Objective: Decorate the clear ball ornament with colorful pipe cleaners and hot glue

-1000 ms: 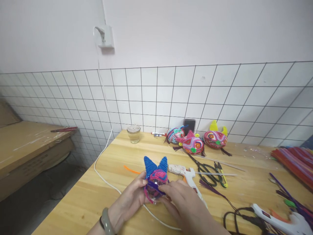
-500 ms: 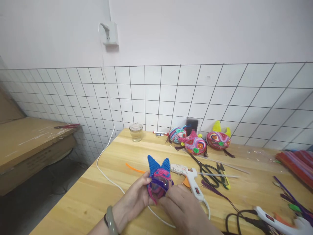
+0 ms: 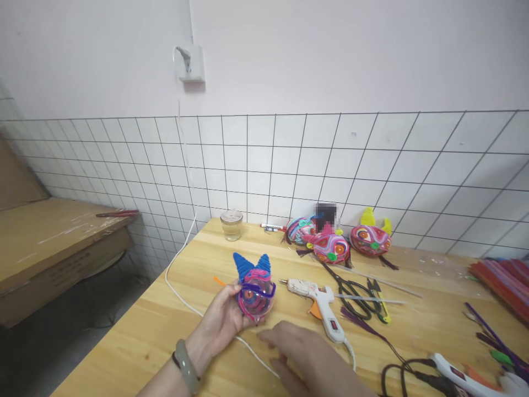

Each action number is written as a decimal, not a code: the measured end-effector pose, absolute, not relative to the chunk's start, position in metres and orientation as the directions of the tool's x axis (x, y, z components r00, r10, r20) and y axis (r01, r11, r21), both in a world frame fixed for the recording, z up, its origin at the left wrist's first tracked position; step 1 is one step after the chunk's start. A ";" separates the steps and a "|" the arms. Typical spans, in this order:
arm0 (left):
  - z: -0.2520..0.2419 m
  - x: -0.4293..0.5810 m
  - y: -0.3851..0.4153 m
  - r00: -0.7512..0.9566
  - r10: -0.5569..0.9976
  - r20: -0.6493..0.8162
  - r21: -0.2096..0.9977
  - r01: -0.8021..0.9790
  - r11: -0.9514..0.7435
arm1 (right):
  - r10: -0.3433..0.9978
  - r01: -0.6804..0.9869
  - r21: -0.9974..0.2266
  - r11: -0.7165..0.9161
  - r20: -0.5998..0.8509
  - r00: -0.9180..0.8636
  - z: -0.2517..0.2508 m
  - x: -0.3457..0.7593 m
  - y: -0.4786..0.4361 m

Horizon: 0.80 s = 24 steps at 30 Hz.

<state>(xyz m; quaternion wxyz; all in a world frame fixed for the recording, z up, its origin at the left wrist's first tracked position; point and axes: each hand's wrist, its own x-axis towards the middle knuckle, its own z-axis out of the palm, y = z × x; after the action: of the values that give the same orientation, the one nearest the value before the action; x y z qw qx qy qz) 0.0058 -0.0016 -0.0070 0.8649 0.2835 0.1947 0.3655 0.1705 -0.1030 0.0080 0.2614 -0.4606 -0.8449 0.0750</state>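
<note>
My left hand (image 3: pixel 223 318) is closed round the lower left side of a clear round ornament (image 3: pixel 255 300). It has two pointed blue ears, pink pipe cleaner along its top and lower edge, and a purple strip across its front. An orange eye shows through it. My right hand (image 3: pixel 303 350) hovers apart from the ornament, low and to the right, its fingers loosely spread with nothing visible in them. Just beyond that hand lies a white hot glue gun (image 3: pixel 320 300) with an orange trigger, its nozzle facing the ornament.
Finished pipe-cleaner ornaments (image 3: pixel 330 247) line the back near the tiled wall. Black scissors (image 3: pixel 355 292), a yellow-handled cutter (image 3: pixel 382 303) and glue sticks lie right of the glue gun. A second glue gun (image 3: pixel 458 375) is front right. A lidded glass (image 3: pixel 231 226) stands back left.
My right hand has come away from the ornament, moving down. The ornament has shifted slightly left and up in my left hand, and its front shows more.
</note>
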 end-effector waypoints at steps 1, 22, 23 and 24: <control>-0.008 0.007 -0.003 0.662 0.739 -0.122 0.637 -0.519 0.570 | 0.830 0.790 -0.315 0.526 0.390 -0.398 0.011 0.173 -0.103; -0.020 0.011 -0.007 0.765 0.639 -0.082 0.679 -0.426 0.598 | 0.593 0.808 0.209 0.551 0.582 -0.555 -0.013 0.198 -0.083; -0.020 0.011 -0.007 0.769 0.635 -0.082 0.676 -0.425 0.602 | 0.595 0.808 0.208 0.552 0.580 -0.556 -0.013 0.198 -0.083; -0.019 0.011 -0.007 0.772 0.630 -0.081 0.673 -0.424 0.606 | 0.599 0.809 0.205 0.551 0.578 -0.554 -0.013 0.197 -0.083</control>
<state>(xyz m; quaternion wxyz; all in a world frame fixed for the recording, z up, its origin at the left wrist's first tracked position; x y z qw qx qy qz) 0.0107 -0.0071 -0.0191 0.8822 0.3283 0.1572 0.2987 0.1973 -0.0828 -0.0125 0.2275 -0.4139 -0.8506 -0.2312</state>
